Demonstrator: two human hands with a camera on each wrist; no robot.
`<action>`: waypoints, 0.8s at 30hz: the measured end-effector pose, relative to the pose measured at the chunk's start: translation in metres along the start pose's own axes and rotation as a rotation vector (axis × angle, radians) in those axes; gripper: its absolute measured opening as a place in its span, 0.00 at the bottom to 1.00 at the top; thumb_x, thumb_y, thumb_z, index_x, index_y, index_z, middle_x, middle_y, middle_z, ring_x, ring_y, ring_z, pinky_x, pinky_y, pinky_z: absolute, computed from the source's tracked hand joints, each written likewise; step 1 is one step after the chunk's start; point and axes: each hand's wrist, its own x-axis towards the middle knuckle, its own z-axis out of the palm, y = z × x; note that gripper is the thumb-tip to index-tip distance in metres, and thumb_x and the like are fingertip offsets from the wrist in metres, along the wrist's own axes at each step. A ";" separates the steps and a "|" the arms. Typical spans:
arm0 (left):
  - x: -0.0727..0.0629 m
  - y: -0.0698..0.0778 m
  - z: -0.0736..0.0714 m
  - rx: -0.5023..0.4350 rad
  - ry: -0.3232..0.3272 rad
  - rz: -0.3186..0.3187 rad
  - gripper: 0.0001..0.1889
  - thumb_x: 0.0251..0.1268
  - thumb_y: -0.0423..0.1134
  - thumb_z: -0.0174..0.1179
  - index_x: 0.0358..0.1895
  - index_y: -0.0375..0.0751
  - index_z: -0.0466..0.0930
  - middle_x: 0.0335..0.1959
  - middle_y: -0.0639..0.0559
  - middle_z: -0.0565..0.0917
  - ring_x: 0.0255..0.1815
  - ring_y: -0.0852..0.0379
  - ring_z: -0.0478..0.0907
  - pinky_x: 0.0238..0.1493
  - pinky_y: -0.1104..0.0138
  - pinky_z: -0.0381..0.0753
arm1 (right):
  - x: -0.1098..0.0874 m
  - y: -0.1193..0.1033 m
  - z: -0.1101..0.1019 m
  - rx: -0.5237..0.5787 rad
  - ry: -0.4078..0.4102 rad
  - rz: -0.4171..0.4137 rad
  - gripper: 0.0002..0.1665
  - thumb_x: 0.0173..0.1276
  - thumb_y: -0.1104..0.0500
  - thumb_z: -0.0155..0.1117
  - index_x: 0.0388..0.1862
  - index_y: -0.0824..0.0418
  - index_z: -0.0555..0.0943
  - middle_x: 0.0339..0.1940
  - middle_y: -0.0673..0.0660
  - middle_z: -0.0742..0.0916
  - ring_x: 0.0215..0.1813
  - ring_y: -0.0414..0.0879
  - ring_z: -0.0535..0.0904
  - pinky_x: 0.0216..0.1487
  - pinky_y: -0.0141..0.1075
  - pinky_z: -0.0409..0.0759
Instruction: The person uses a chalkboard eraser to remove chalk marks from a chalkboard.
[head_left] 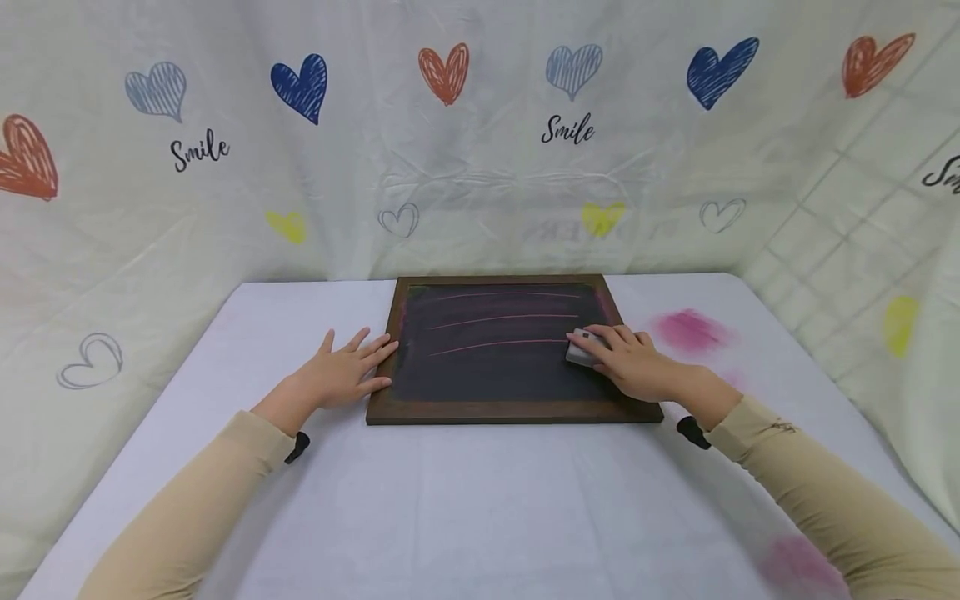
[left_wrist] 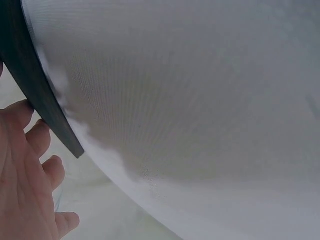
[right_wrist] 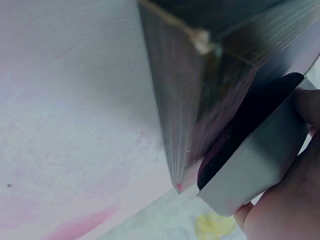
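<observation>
A chalkboard in a dark wooden frame lies on the white-covered table, with three curved pink chalk lines across its upper and middle part. On its right side my right hand grips a grey-backed chalkboard eraser. In the right wrist view the eraser's dark felt pad faces the board, close to the frame's right edge. At the opposite side my left hand has its fingers spread, the tips resting on the frame's left edge. The left wrist view shows those fingers beside the dark frame.
Pink chalk smudges mark the cloth right of the board, and another smudge lies near the right forearm. Behind the table hangs a white curtain printed with hearts and words. A dark wrist strap shows at each cuff.
</observation>
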 end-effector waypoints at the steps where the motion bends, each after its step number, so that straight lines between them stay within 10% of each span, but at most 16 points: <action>1: 0.000 0.000 0.000 0.000 0.001 0.000 0.38 0.81 0.60 0.46 0.84 0.47 0.50 0.84 0.47 0.52 0.83 0.38 0.43 0.72 0.28 0.37 | 0.000 -0.001 -0.002 0.004 -0.002 0.005 0.36 0.81 0.61 0.56 0.83 0.52 0.56 0.71 0.69 0.68 0.64 0.66 0.66 0.49 0.54 0.64; 9: -0.001 0.002 -0.003 -0.001 -0.003 0.001 0.37 0.82 0.60 0.46 0.84 0.46 0.50 0.84 0.47 0.52 0.83 0.38 0.43 0.72 0.28 0.37 | 0.005 0.000 -0.007 -0.011 -0.046 0.093 0.35 0.81 0.62 0.56 0.81 0.55 0.57 0.72 0.69 0.67 0.64 0.66 0.66 0.50 0.55 0.64; 24: -0.002 0.000 -0.002 -0.013 -0.003 0.001 0.37 0.82 0.60 0.45 0.84 0.47 0.50 0.84 0.46 0.51 0.83 0.39 0.42 0.72 0.28 0.37 | 0.040 0.003 -0.008 0.025 -0.111 0.013 0.33 0.81 0.63 0.54 0.81 0.57 0.59 0.74 0.68 0.66 0.65 0.65 0.64 0.50 0.54 0.62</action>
